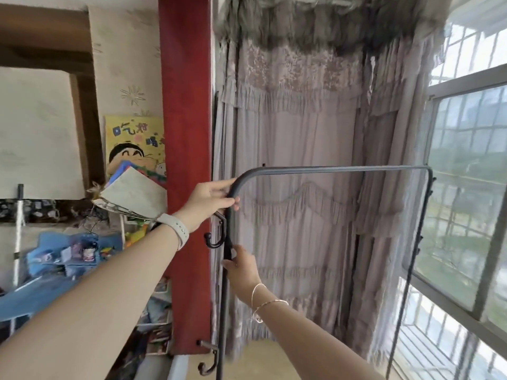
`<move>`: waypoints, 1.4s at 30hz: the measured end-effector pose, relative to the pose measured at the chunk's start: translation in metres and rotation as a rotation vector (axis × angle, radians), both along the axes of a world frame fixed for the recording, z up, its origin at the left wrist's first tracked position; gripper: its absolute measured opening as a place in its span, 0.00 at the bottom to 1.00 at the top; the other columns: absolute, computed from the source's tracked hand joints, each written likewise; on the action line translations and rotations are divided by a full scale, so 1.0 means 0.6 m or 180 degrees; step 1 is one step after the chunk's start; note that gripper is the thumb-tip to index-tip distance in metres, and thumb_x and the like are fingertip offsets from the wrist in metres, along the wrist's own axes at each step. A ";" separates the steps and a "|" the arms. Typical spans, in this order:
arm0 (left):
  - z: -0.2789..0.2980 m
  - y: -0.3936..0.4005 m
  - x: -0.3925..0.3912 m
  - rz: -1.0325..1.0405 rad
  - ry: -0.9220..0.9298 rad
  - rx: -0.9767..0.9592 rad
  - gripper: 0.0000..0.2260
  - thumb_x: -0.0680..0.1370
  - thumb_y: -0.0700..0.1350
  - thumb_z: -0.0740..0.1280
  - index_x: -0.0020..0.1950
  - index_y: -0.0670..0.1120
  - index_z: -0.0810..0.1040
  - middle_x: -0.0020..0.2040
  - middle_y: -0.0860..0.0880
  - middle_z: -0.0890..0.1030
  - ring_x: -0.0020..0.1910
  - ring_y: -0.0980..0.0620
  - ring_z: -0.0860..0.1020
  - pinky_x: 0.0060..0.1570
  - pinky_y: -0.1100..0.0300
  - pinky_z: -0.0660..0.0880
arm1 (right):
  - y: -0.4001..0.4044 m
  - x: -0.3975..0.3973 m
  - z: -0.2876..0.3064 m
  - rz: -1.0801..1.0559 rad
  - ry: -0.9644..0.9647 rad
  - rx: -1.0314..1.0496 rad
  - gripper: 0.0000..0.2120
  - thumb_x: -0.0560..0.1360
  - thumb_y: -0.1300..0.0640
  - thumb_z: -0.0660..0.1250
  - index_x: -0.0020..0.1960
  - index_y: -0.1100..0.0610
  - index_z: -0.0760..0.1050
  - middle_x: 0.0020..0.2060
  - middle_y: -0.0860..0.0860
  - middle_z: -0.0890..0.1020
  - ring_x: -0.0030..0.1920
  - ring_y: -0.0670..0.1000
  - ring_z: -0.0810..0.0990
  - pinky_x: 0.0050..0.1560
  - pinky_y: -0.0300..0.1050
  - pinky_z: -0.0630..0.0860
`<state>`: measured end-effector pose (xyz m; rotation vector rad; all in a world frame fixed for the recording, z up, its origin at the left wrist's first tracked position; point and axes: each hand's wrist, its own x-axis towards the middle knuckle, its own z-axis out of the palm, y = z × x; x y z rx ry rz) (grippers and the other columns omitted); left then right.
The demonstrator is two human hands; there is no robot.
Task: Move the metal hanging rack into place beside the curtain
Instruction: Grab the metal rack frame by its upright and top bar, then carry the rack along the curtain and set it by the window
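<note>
Left forearm nearest, left hand (211, 200) wrapped round the rounded corner of the metal hanging rack (329, 169); right hand (241, 266) just below, closed on the same upright post; positioning step seemingly in hand; top bar running level rightward from the grip toward the window (466, 187), curtain (296, 187) close behind; next, probably a small steady shift with posts kept vertical.

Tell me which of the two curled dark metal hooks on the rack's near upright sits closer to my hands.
The upper dark curled hook, between the left hand and right hand; the lower hook hangs far below both.
</note>
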<state>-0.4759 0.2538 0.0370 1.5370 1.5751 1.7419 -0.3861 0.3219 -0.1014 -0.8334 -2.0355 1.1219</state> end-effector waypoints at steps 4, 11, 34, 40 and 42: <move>-0.008 0.035 -0.093 -0.0093 -0.0027 -0.0052 0.23 0.74 0.32 0.67 0.69 0.43 0.73 0.52 0.38 0.84 0.49 0.42 0.83 0.53 0.55 0.79 | 0.046 -0.086 -0.011 0.0085 0.0065 0.0176 0.18 0.76 0.63 0.63 0.65 0.63 0.69 0.44 0.54 0.74 0.39 0.51 0.70 0.37 0.41 0.71; 0.027 0.122 -0.254 0.0208 0.0537 -0.0458 0.13 0.71 0.39 0.73 0.55 0.46 0.83 0.46 0.46 0.87 0.50 0.50 0.84 0.56 0.55 0.77 | 0.120 -0.227 0.011 0.0167 0.0032 0.0200 0.20 0.76 0.64 0.62 0.68 0.61 0.68 0.54 0.60 0.79 0.52 0.59 0.79 0.50 0.45 0.74; 0.021 0.436 -0.659 0.0975 0.1188 -0.0391 0.05 0.71 0.49 0.73 0.40 0.50 0.87 0.41 0.53 0.87 0.50 0.53 0.82 0.58 0.52 0.73 | 0.432 -0.657 0.026 0.0196 -0.0297 0.0328 0.14 0.76 0.62 0.65 0.60 0.62 0.69 0.58 0.61 0.79 0.57 0.62 0.79 0.55 0.51 0.77; 0.032 0.496 -0.730 0.0871 0.1236 -0.0458 0.05 0.72 0.48 0.73 0.41 0.48 0.87 0.44 0.51 0.87 0.52 0.52 0.81 0.63 0.52 0.69 | 0.489 -0.722 0.039 0.0162 -0.0428 0.0272 0.15 0.76 0.64 0.64 0.61 0.63 0.68 0.60 0.63 0.78 0.58 0.64 0.78 0.58 0.57 0.77; 0.031 0.512 -0.747 0.0848 0.1229 -0.0498 0.05 0.72 0.48 0.73 0.41 0.49 0.87 0.43 0.52 0.87 0.52 0.54 0.81 0.62 0.53 0.69 | 0.506 -0.741 0.037 0.0156 -0.0449 0.0234 0.14 0.76 0.65 0.64 0.61 0.63 0.68 0.59 0.64 0.78 0.58 0.64 0.78 0.58 0.58 0.76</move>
